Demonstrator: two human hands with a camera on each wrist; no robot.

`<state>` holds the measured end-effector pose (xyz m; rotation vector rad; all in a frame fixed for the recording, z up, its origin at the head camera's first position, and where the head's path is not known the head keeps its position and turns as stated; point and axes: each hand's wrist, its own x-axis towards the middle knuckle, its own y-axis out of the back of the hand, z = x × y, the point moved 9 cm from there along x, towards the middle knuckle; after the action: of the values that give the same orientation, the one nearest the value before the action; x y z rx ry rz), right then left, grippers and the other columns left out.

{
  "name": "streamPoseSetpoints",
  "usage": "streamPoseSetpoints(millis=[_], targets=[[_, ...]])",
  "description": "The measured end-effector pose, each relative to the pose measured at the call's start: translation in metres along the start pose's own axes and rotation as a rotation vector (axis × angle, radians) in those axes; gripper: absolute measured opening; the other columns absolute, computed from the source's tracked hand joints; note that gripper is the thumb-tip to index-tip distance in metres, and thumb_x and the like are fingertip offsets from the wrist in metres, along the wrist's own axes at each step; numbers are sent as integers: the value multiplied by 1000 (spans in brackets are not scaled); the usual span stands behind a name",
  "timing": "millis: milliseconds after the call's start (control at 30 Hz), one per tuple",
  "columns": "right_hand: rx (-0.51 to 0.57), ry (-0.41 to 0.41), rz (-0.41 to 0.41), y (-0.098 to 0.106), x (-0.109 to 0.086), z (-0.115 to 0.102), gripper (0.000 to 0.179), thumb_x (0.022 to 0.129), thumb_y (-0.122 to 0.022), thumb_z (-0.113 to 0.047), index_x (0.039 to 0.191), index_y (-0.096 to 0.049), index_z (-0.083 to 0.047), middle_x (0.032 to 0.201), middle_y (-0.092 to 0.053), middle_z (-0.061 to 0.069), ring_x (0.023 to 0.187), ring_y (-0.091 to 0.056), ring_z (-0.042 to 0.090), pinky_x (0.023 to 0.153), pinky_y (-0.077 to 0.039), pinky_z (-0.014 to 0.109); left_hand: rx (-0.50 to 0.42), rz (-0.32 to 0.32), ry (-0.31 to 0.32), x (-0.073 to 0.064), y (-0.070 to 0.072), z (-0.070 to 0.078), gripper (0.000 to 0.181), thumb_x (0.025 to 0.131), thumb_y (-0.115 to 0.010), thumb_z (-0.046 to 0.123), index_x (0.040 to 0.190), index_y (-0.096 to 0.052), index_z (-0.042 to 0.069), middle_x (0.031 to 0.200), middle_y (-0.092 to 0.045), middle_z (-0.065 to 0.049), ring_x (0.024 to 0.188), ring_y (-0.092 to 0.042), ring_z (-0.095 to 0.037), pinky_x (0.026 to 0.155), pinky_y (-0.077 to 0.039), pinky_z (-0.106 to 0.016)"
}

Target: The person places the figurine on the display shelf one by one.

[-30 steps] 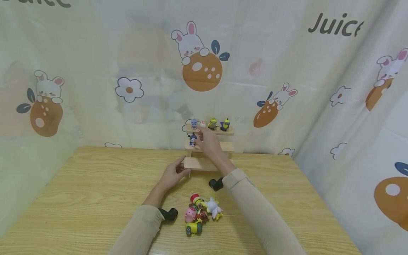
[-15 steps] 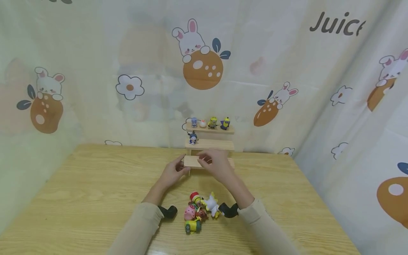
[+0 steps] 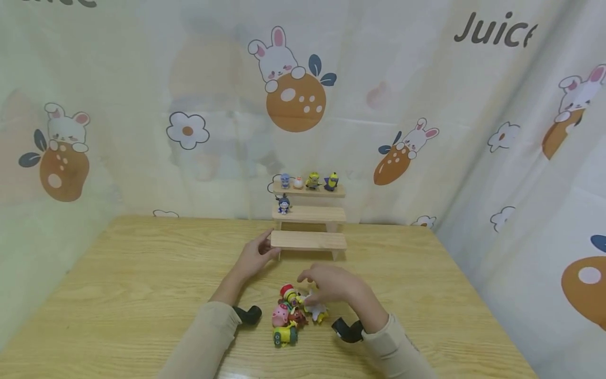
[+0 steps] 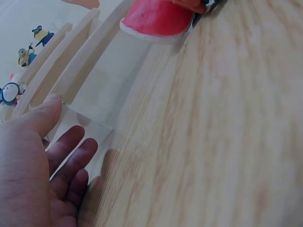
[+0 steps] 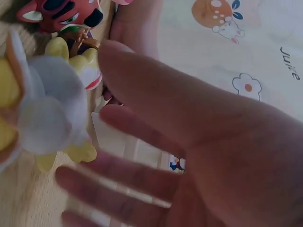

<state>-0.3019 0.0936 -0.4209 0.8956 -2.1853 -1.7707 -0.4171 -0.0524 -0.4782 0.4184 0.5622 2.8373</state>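
A three-tier wooden display stand [image 3: 309, 240] stands at the back of the table. My left hand [image 3: 254, 258] holds the left end of its lowest shelf; in the left wrist view the thumb touches the shelf's edge, with the other fingers loosely bent beside the leg. My right hand [image 3: 335, 284] hovers over a white and yellow figurine [image 3: 317, 312], fingers spread and apart from it in the right wrist view. Beside that figurine lie a red-hatted figurine [image 3: 287, 292], a pink pig figurine [image 3: 280, 315], a reddish-brown figurine [image 3: 298, 318] and a yellow-green figurine [image 3: 285, 336].
Several small figurines line the top shelf, among them a caped yellow one [image 3: 331, 181] at the right. A dark-haired figurine [image 3: 283, 204] stands at the left of the middle shelf. A printed curtain [image 3: 227, 173] hangs behind the table [image 3: 156, 284].
My right hand has left the dark-haired figurine on the middle shelf and come down towards the loose figurines. My left hand stays at the lowest shelf's end.
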Motion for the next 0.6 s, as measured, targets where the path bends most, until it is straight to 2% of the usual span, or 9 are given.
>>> streamPoseSetpoints(millis=[200, 333, 500, 533, 600], targets=[[-102, -97, -63, -11, -4, 1, 58, 72, -81, -40, 122, -61, -20, 110, -64, 0, 88, -58, 12, 74, -49, 31, 6, 5, -6, 0, 1, 1, 70, 87, -69, 30, 146, -37, 7, 107, -66, -11, 93, -62, -19, 85, -51, -34], [-147, -122, -69, -16, -4, -1, 57, 68, -83, -38, 119, -63, -19, 105, -65, 1, 87, -58, 13, 73, -49, 32, -3, 0, -11, 0, 0, 0, 70, 87, -69, 28, 145, -37, 5, 107, -67, -12, 92, -63, -19, 84, -52, -33], [-149, -127, -60, -18, -3, -2, 56, 68, -84, -35, 117, -64, -17, 102, -65, 1, 87, -57, 14, 74, -48, 32, -14, -8, -10, 0, -1, 0, 71, 87, -69, 28, 145, -36, 4, 107, -67, -12, 92, -62, -19, 83, -51, -31], [-138, -126, -57, -18, -3, -1, 55, 68, -84, -34, 116, -64, -17, 102, -65, 1, 87, -57, 14, 74, -48, 32, -17, -12, -9, -2, 1, 6, 70, 88, -69, 26, 145, -36, 3, 107, -67, -14, 92, -63, -20, 84, -51, -32], [-120, -122, -45, -17, -2, 0, 53, 68, -84, -32, 115, -64, -17, 101, -65, 1, 87, -57, 14, 73, -48, 31, -14, -5, -13, -1, 1, 7, 69, 88, -68, 23, 145, -36, 1, 107, -67, -16, 92, -63, -23, 84, -51, -33]])
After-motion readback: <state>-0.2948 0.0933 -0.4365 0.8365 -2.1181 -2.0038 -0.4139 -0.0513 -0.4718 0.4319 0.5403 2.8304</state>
